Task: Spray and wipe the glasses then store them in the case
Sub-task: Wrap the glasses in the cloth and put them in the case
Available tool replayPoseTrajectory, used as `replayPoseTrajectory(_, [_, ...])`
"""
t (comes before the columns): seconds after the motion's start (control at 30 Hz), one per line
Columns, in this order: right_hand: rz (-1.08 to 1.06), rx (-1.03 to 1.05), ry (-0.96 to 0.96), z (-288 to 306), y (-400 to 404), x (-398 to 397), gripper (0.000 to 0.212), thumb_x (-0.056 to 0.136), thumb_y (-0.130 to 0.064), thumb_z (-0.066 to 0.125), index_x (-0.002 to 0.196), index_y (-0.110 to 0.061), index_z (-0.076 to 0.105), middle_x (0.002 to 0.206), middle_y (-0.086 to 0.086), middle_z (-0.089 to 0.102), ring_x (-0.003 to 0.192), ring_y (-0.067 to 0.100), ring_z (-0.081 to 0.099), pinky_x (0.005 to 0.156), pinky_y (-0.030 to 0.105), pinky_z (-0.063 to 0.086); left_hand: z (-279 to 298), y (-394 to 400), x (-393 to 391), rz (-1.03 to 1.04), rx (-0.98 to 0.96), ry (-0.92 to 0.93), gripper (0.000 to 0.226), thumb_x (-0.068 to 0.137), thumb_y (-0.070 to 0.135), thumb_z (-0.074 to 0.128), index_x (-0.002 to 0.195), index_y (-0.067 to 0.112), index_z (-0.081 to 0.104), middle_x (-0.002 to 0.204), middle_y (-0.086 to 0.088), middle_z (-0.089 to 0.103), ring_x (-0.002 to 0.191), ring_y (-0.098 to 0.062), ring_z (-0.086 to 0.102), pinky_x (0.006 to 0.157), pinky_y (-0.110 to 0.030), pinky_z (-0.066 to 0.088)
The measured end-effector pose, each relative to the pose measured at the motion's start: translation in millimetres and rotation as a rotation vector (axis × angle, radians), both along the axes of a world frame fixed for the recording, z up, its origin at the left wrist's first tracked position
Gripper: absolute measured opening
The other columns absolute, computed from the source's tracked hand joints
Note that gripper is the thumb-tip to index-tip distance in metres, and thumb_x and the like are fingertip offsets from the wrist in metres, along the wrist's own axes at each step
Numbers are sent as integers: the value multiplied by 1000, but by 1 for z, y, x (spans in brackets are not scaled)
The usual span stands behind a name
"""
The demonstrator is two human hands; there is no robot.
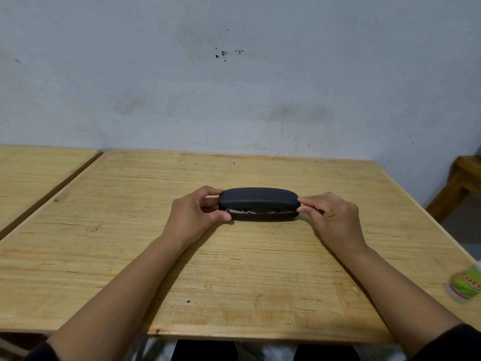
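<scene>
case (258, 203) mid-table (130, 256), lid slightly ajar. my left hand (194, 213) pinches its left end, right hand (331, 216) its right end, fingers clamped on it.

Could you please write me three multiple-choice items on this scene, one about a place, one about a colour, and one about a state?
1. Where is the green-labelled bottle?
A. At the table's right edge
B. Beside the left hand
C. Behind the case

2. What colour is the glasses case?
A. Red
B. Black
C. White

3. How is the case's lid?
A. Flung wide open
B. Removed
C. Slightly ajar

Answers: 1 A, it lies near the right edge of the wooden table. 2 B, its shell is black. 3 C, a narrow gap shows something pale inside, while the left hand and right hand grip its ends.
</scene>
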State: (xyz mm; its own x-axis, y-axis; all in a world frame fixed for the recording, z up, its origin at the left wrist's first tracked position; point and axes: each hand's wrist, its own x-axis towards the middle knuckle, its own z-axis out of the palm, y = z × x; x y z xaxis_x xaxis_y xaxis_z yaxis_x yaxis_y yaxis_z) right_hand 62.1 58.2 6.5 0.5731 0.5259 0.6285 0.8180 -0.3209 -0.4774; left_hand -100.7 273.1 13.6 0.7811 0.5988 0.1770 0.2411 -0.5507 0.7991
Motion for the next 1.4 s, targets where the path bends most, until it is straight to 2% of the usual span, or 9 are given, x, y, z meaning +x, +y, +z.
replayPoseTrajectory(0.07, [-11,-16,28,0,0,-1,21,73,-7,76,94,-10,74,83,3,74,76,9,62,73,2,43,0,-2,-1,14,7,-12,55,65,26,81,117,27,61,107,3,71,83,13,55,85,-7,43])
replayPoseTrajectory(0.17, [-24,-23,140,2,-1,-3,21,75,-9,75,95,-13,74,89,4,74,79,10,64,76,13,47,-1,-3,0,32,13,-18,54,66,22,81,117,25,63,106,3,71,76,20,51,72,4,37])
replayPoseTrajectory(0.37, [-58,-93,420,8,3,-12,44,73,-20,77,115,-12,66,100,-6,68,76,-17,49,69,-11,31,-2,-4,1,52,20,-13,53,67,22,81,117,24,63,105,4,72,75,19,52,72,8,35])
replayPoseTrajectory(0.57, [-128,-24,543,11,16,-14,41,78,-12,74,118,-11,64,106,2,71,75,-8,55,63,-3,39,-2,-5,9,83,42,-18,54,70,21,79,121,20,60,110,2,70,75,17,51,70,7,35])
replayPoseTrajectory(0.67, [-157,70,610,16,29,-6,40,78,-12,73,118,-14,64,100,-4,71,82,-2,61,71,7,45,4,0,24,115,21,-74,56,73,18,77,125,18,57,116,1,68,85,9,54,84,-2,36])
replayPoseTrajectory(0.77, [-199,150,631,21,49,10,37,79,-15,71,116,-18,66,101,-5,72,90,6,65,86,27,52,16,12,48,145,23,-123,55,75,16,76,126,16,56,118,0,67,94,4,55,90,-7,35])
replayPoseTrajectory(1.07, [-222,197,657,22,110,69,40,84,-6,66,123,-9,61,112,4,69,93,9,61,87,16,42,17,55,116,176,-55,-166,54,77,10,73,127,11,55,121,-4,65,99,-2,57,96,-15,37])
replayPoseTrajectory(1.2, [-256,113,639,13,131,92,42,84,-12,67,125,-12,59,116,4,68,101,14,61,89,23,44,8,69,133,187,-44,-102,54,80,11,71,130,11,52,125,-6,63,114,-13,57,104,-25,37])
replayPoseTrajectory(1.4, [-276,-6,588,2,145,107,43,85,-18,66,126,-14,58,118,5,67,107,17,61,92,29,44,-2,84,147,199,-24,-40,53,82,14,69,132,13,51,127,-6,62,120,-15,54,104,-21,31])
